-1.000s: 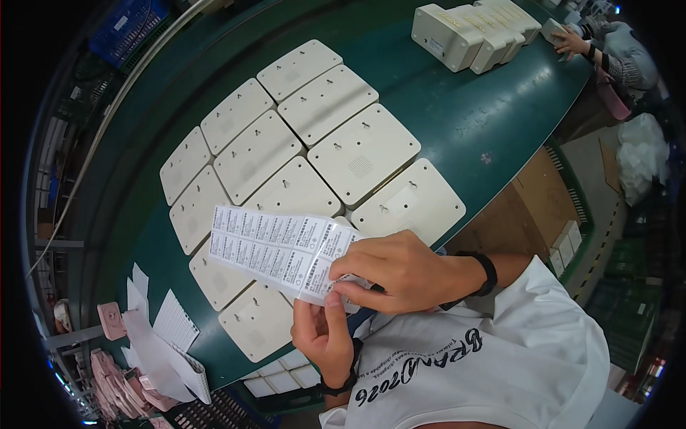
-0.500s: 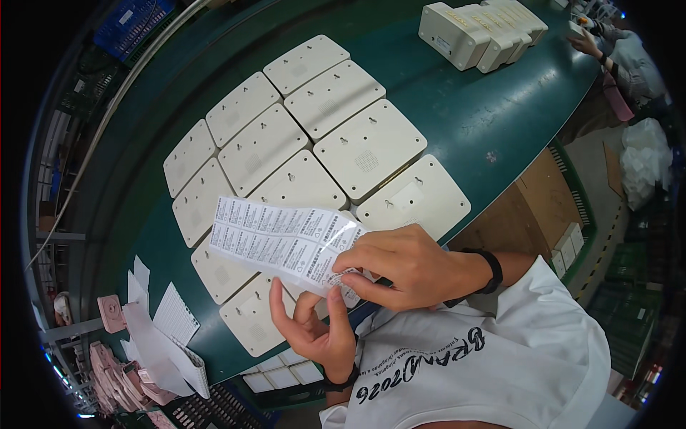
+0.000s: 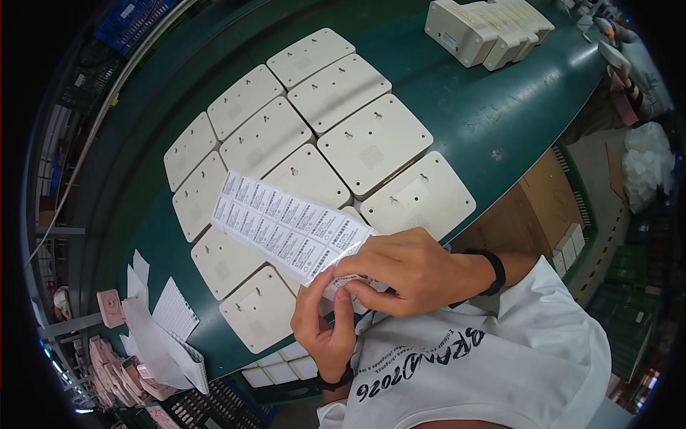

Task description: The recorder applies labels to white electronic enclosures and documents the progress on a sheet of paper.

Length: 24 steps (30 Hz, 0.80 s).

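white T-shirt [image 3: 525, 354], short loose sleeves [image 3: 561, 304], bold black lettering [image 3: 420, 361], black wristbands [image 3: 496, 273] both sides, left hand [image 3: 326, 337] bare, right hand [image 3: 418, 273] bare

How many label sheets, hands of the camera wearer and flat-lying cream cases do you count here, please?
Label sheet: 1
Wearer's hands: 2 (left hand, right hand)
Cream cases lying flat on the green table: 12, one of them mostly hidden by the sheet and hands
Total: 15
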Each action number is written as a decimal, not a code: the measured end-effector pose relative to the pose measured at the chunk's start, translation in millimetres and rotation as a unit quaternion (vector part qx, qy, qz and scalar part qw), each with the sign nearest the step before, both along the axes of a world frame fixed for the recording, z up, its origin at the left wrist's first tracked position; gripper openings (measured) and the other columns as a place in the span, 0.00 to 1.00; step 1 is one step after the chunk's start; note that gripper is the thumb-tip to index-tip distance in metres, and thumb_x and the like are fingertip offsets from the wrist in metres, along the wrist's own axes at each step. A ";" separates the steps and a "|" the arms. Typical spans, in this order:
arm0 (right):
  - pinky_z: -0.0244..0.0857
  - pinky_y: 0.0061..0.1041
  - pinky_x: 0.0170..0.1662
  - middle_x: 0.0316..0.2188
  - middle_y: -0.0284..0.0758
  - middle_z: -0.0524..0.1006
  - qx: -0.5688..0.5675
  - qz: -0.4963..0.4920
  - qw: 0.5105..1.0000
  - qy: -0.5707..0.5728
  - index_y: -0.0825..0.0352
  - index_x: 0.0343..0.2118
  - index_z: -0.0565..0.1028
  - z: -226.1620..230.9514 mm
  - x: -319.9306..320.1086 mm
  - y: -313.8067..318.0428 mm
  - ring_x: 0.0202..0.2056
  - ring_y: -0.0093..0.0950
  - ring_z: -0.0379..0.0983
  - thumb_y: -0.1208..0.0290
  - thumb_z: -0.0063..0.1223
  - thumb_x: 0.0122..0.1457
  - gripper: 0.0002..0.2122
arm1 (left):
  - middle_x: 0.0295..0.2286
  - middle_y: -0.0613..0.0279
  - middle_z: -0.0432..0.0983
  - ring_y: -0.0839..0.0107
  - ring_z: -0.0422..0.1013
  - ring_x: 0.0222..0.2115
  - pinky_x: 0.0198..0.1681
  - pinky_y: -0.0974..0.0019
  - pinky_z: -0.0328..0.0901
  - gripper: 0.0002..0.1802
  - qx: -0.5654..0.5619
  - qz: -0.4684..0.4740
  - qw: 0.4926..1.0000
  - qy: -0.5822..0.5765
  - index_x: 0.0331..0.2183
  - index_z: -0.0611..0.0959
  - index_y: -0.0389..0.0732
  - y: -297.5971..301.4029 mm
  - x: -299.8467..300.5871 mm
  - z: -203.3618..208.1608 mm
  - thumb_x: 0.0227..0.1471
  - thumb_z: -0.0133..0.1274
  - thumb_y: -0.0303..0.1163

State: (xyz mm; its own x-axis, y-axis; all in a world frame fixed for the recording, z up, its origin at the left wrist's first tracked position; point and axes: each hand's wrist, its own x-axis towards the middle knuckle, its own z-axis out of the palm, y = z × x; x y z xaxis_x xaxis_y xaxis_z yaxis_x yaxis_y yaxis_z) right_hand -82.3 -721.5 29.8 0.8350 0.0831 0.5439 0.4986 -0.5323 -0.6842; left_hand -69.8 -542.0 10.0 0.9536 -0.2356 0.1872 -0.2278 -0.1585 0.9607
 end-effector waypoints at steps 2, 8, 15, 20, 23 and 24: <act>0.64 0.22 0.19 0.21 0.31 0.75 -0.030 -0.013 0.999 -0.018 0.66 0.38 0.77 -0.6 -0.9 0.5 0.19 0.25 0.72 0.76 0.59 0.49 0.12 | 0.37 0.50 0.79 0.60 0.75 0.36 0.41 0.65 0.67 0.16 0.027 -0.015 0.999 -0.025 0.42 0.80 0.32 2.3 1.3 2.0 0.48 0.54 0.16; 0.63 0.21 0.19 0.20 0.29 0.74 -0.065 -0.021 0.997 -0.047 0.66 0.37 0.77 -2.0 -1.4 3.4 0.18 0.24 0.71 0.76 0.59 0.47 0.12 | 0.35 0.49 0.79 0.61 0.76 0.34 0.40 0.66 0.68 0.15 0.049 -0.047 0.997 -0.026 0.42 0.81 0.32 4.3 4.8 3.8 0.49 0.55 0.17; 0.61 0.19 0.19 0.19 0.27 0.74 -0.116 -0.043 0.989 -0.083 0.66 0.36 0.77 -1.8 -5.9 7.1 0.18 0.22 0.69 0.76 0.59 0.46 0.12 | 0.32 0.50 0.79 0.62 0.76 0.31 0.35 0.66 0.68 0.13 0.054 -0.058 0.997 0.003 0.39 0.82 0.33 6.7 4.9 1.8 0.48 0.56 0.18; 0.60 0.19 0.18 0.18 0.27 0.73 -0.106 -0.047 0.990 -0.080 0.66 0.36 0.77 -1.5 -4.9 6.5 0.17 0.22 0.69 0.75 0.59 0.46 0.12 | 0.30 0.57 0.80 0.76 0.73 0.28 0.31 0.74 0.65 0.08 0.112 -0.088 0.987 -0.070 0.36 0.81 0.30 13.1 8.5 5.0 0.50 0.53 0.16; 0.59 0.19 0.18 0.17 0.28 0.73 -0.108 -0.047 0.991 -0.066 0.67 0.36 0.77 1.7 -5.6 3.8 0.16 0.22 0.69 0.76 0.59 0.46 0.12 | 0.27 0.58 0.79 0.75 0.72 0.25 0.28 0.73 0.64 0.06 0.123 -0.083 0.987 -0.061 0.34 0.81 0.31 12.3 6.2 9.8 0.50 0.54 0.17; 0.60 0.20 0.18 0.17 0.28 0.73 -0.100 -0.062 0.991 -0.059 0.67 0.36 0.77 3.2 -5.8 2.4 0.16 0.23 0.68 0.77 0.59 0.46 0.12 | 0.26 0.58 0.79 0.75 0.72 0.24 0.27 0.73 0.63 0.05 0.129 -0.080 0.987 -0.057 0.33 0.81 0.32 11.4 5.5 11.2 0.50 0.55 0.18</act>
